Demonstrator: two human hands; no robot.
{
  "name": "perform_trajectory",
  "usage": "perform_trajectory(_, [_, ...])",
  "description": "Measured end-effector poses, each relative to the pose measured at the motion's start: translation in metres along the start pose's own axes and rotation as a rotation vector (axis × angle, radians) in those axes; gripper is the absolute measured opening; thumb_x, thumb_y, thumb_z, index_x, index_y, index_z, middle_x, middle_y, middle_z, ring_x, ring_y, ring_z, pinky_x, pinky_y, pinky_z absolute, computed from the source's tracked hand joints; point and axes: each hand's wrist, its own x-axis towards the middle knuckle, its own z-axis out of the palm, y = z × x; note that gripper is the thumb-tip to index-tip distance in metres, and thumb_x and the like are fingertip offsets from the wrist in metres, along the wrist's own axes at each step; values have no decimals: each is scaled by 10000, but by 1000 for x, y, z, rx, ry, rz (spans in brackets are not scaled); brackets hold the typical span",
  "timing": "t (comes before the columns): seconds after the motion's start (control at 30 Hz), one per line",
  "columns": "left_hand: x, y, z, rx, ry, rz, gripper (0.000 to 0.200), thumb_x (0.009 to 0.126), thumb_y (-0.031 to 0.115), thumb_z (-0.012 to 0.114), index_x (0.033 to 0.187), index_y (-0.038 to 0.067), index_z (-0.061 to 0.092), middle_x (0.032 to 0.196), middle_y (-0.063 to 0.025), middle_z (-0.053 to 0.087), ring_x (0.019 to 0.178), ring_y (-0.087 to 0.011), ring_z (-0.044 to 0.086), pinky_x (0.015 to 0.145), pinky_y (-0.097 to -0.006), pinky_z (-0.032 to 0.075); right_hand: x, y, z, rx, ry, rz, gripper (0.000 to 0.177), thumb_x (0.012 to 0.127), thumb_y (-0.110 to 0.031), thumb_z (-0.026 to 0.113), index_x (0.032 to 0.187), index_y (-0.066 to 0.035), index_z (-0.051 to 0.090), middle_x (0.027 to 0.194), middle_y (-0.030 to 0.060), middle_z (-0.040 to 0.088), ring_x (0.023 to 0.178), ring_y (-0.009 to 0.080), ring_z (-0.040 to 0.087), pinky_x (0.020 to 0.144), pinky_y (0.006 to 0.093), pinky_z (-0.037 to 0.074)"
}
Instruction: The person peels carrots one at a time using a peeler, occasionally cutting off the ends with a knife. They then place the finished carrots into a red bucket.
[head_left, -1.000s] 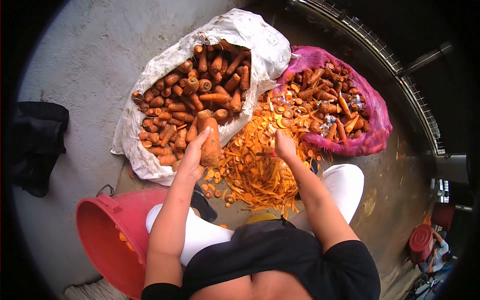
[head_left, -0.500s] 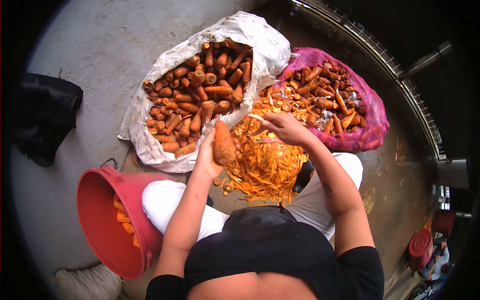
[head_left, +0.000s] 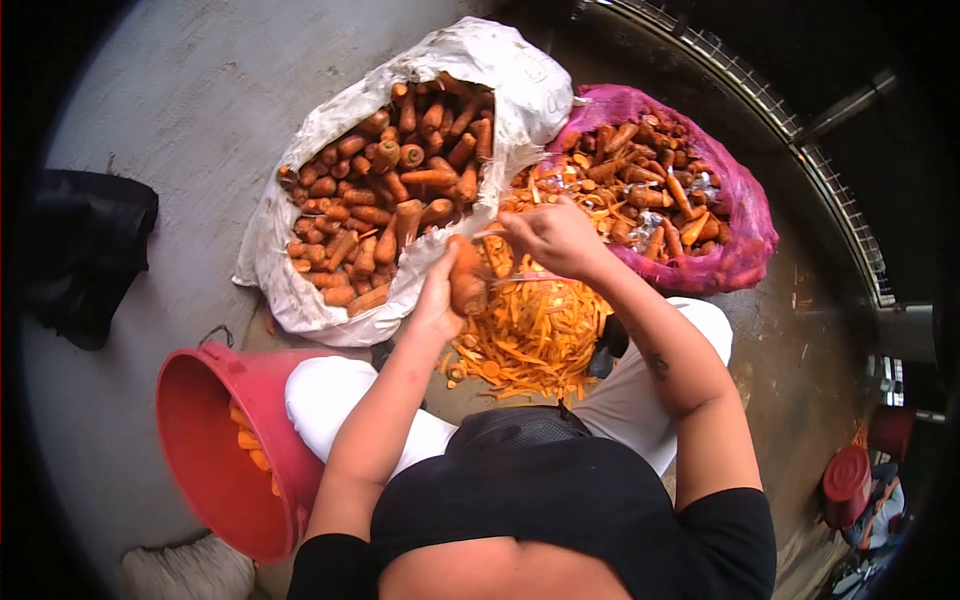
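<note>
My left hand [head_left: 438, 298] is closed round a large unpeeled carrot [head_left: 467, 278], held upright above the heap of orange peelings [head_left: 540, 335]. To its right, my right hand [head_left: 548, 236] grips a tool, blurred by motion, whose pale handle and thin blade lie close to the carrot's upper part. Behind my left hand a white sack [head_left: 270, 240] stands open, full of unpeeled carrots [head_left: 372, 215]. Carrot pieces and bits of plastic fill a pink mesh sack [head_left: 745, 225] beyond my right hand.
A red bucket [head_left: 225, 450] with peeled carrots [head_left: 250, 440] lies tilted by my left knee. Black cloth [head_left: 95, 250] is at the far left, a pale sack [head_left: 190, 570] at the lower left. Far right, a person [head_left: 882, 515] is beside a red container [head_left: 846, 485].
My right hand has moved left, bringing the tool to the carrot. My left hand and the carrot have shifted slightly right, and the carrot has turned.
</note>
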Motion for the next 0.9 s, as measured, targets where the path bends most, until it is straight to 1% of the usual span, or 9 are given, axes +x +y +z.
perform_trajectory(0.07, [10,-3,-12,17,-19,-34,321,963,321,503,1184,94,549,1053,-66,637,902,-206,634,797,-392,542,1,3,-1,-22,74,52,541,986,-415,404,644,-109,691,569,14,647,579,235,611,681,358,441])
perform_trajectory(0.13, [9,-5,-9,57,-14,-32,350,979,355,448,1198,97,538,1050,-59,636,899,-202,634,788,-379,542,3,-2,-3,-43,165,86,490,940,-383,496,568,-116,671,488,31,598,513,232,581,661,343,449])
perform_trajectory(0.2, [3,-5,-7,113,-68,-74,374,989,376,408,1206,98,532,1051,-57,636,907,-199,631,797,-377,539,4,6,4,-186,232,-25,432,904,-357,552,551,-137,667,471,26,575,479,219,548,636,331,421])
perform_trajectory(0.3, [5,-10,-1,88,58,-62,394,996,383,359,1207,97,530,1046,-65,638,895,-188,635,719,-355,551,0,4,12,-176,319,-139,384,878,-321,589,537,-160,663,456,12,547,449,196,506,601,327,376])
perform_trajectory(0.43, [-7,-8,4,163,111,-81,385,990,367,377,1188,83,546,1053,-94,638,896,-188,640,704,-347,555,-1,-6,17,-111,349,-243,346,832,-279,636,506,-162,626,441,7,505,438,190,469,565,337,333])
perform_trajectory(0.57, [8,-12,-30,200,-24,-138,381,979,352,433,1147,34,558,1051,-111,641,904,-196,640,809,-365,542,-4,-17,18,-117,347,-339,355,786,-231,664,462,-144,546,447,11,485,444,187,459,540,328,320])
perform_trajectory(0.77, [4,-20,-23,144,-9,-144,346,989,331,427,1124,40,557,1035,-85,645,889,-202,649,781,-349,551,-5,-16,23,-186,307,-405,338,807,-265,641,490,-154,601,480,6,540,485,201,517,576,336,370])
perform_trajectory(0.87, [-6,-16,-10,263,41,-135,364,993,340,413,1145,34,539,1021,-86,644,902,-208,649,793,-359,549,-3,-17,22,-181,300,-463,344,801,-249,638,475,-155,581,474,6,535,485,202,515,569,336,369])
perform_trajectory(0.9, [-9,-17,-6,252,48,-134,362,994,355,412,1113,42,550,973,-66,643,843,-182,645,741,-334,545,-3,-17,22,-176,288,-476,345,798,-242,637,470,-154,575,472,8,534,483,203,514,566,336,369])
